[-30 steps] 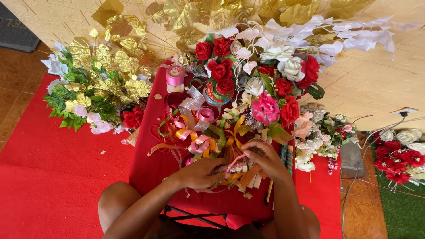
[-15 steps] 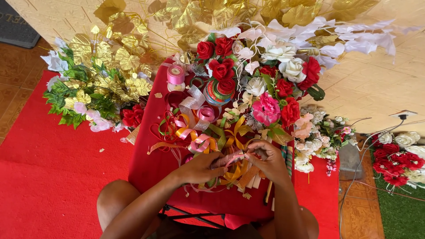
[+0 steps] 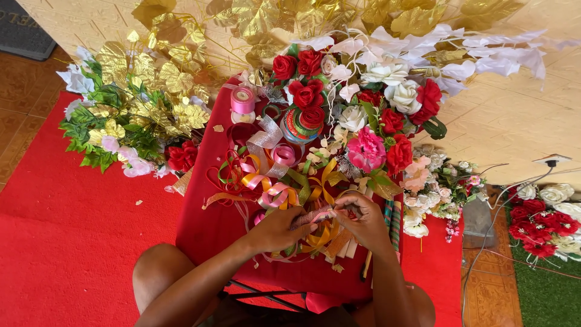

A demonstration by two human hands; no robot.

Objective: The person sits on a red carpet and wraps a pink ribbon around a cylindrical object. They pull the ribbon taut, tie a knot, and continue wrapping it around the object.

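A: Both hands are meeting low over the red table (image 3: pixel 212 224); the left hand (image 3: pixel 279 229) and the right hand (image 3: pixel 362 219) are each pinching an end of a pink ribbon strip (image 3: pixel 315 215) beside the loose ribbon pile (image 3: pixel 275 181).

B: Looks like shaping a bow, mid-fold. Next it needs a firm pinch while the other fingers loop.

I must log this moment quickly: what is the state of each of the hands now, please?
Left hand: closed, pinching one end of a narrow pink ribbon strip.
Right hand: closed, pinching the other end of it.
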